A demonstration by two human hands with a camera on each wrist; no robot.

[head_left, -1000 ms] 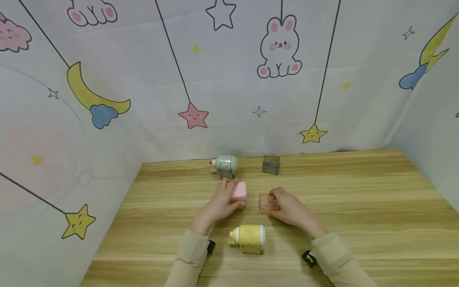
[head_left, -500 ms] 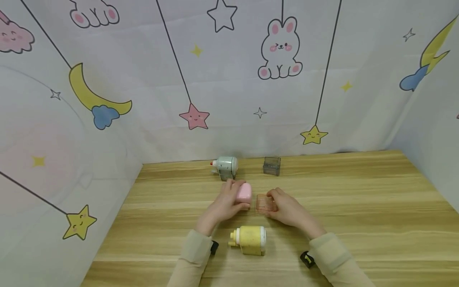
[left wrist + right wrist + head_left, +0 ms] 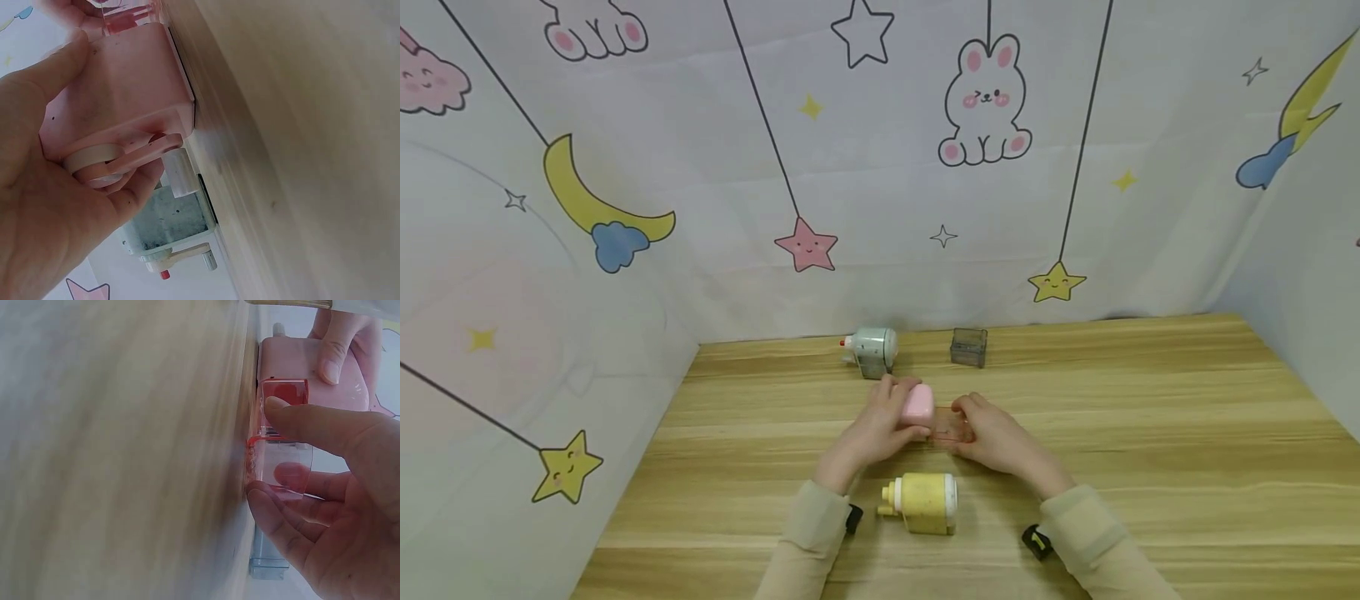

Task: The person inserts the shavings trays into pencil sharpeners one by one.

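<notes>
My left hand [image 3: 872, 429] grips a pink crank pencil sharpener [image 3: 917, 406] near the middle of the table, fingers over the back and thumb on the near side. In the left wrist view its crank handle [image 3: 147, 153] points toward my palm. My right hand [image 3: 1000, 437] pinches a clear red shavings drawer [image 3: 951, 427] between thumb and fingers, low over the tabletop. The drawer's left end lies right at the sharpener's right end. In the right wrist view, the drawer [image 3: 286, 453] overlaps the lower part of the pink body [image 3: 290, 359].
A yellow crank sharpener [image 3: 927, 502] lies in front, between my forearms. Behind the left hand stands a grey-green sharpener [image 3: 874, 350] with a red-tipped crank. A grey see-through drawer [image 3: 968, 347] sits near the back wall curtain [image 3: 895, 292].
My left hand has moved right with the pink sharpener, and my right hand has shifted slightly left with the red drawer. The gap between the two has closed.
</notes>
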